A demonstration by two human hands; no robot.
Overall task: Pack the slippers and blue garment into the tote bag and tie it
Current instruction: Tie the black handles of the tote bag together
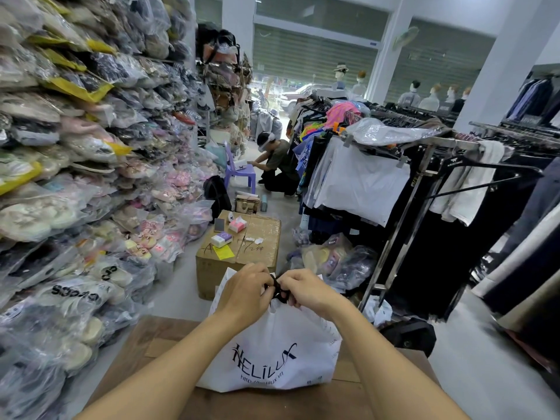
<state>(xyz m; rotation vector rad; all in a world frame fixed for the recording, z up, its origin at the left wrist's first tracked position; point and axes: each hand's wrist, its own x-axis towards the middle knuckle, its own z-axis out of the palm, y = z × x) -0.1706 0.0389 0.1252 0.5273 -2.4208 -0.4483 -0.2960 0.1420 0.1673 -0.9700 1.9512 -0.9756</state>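
A white tote bag with black lettering stands bulging on a brown cardboard surface in front of me. Its mouth is gathered at the top, where thin black ties cross between my fingers. My left hand pinches the ties from the left, and my right hand pinches them from the right, both hands touching at the bag's top. The slippers and the blue garment are not visible; the bag's contents are hidden.
A wall of bagged slippers fills the left side. A taped cardboard box with small packets stands just beyond the bag. Clothing racks crowd the right. A person crouches by a purple chair down the aisle.
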